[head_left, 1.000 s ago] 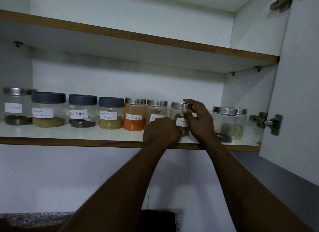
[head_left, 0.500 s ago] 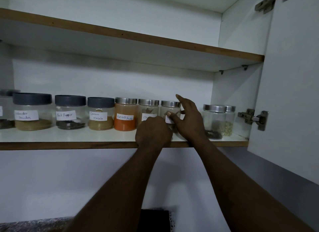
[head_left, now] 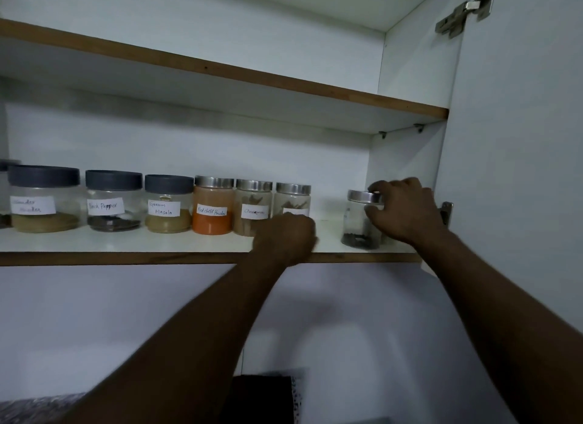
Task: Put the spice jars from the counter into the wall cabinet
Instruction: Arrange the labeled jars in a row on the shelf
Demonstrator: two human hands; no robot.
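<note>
Fingers of my right hand [head_left: 407, 212] grip the steel lid of the clear glass jar [head_left: 359, 221] standing on the white cabinet shelf [head_left: 126, 244], while my left hand [head_left: 285, 237] rests curled beside the cinnamon jar [head_left: 291, 203].

Standing upright in a row on the lower cabinet shelf [head_left: 126, 244]: labelled spice jars [head_left: 214, 205] (three grey-lidded, then steel-lidded). Sitting apart at the right, a steel-lidded jar [head_left: 359, 221] holding dark bits.
</note>
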